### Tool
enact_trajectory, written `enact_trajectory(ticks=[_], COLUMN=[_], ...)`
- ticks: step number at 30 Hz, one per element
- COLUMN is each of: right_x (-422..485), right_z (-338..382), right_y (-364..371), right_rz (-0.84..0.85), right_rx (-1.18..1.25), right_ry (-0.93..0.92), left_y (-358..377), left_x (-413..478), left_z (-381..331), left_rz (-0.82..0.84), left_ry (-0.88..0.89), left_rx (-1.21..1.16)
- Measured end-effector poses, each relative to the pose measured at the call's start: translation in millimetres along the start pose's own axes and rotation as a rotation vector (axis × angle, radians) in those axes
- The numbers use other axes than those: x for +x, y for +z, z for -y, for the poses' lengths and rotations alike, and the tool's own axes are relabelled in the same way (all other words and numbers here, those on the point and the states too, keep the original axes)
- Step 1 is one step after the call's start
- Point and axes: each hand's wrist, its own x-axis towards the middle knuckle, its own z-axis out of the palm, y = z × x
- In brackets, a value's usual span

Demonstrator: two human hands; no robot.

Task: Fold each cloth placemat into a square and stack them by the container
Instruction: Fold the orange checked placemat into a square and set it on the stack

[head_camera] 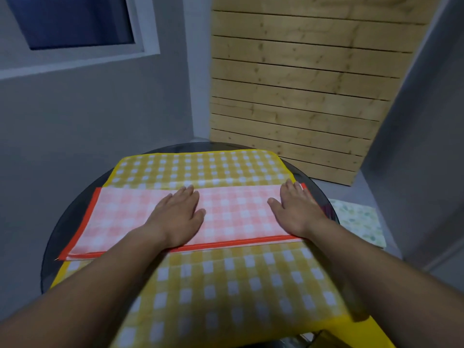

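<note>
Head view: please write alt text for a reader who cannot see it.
The left hand and right hand lie flat on a pink checked placemat folded into a long strip. It rests on a yellow checked placemat over a round dark table.

Views: one, the head camera.

Station: we look from above the near edge of the round worktop (71, 223), facing forward and steeply down.

Lens: wide-angle; we see wall and panel lines lean toward the borders.

Range: close. Both forearms enter from the lower corners, and we find the left hand (178, 214) and right hand (297, 212) at mid-frame.

Field, lower half: the worktop fills it nearly from side to side.

Field, upper half: we take in the grey wall (100, 109), a window (75, 21) at upper left and a slatted wooden panel (301, 84) at upper right.
</note>
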Motion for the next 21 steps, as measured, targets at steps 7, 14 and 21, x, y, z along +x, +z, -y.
enact_trajectory(ticks=[7,14,21], right_x=[-11.0,-37.5,-56.7], right_z=[15.5,56.1,71.7], right_y=[-10.0,-12.9,-16.9], right_rz=[-0.077,-0.035,-0.041], right_rx=[0.115,0.178,0.235], right_ry=[-0.115,-0.314,-0.367], left_y=[-31.5,-60.9,-71.6], left_x=[30.8,46.7,17.3], left_z=[2.3,4.5,23.1], left_rz=[-0.082,0.122,0.016], left_ry=[-0.027,-0.069,-0.358], left_rx=[-0.024,-0.107,-0.53])
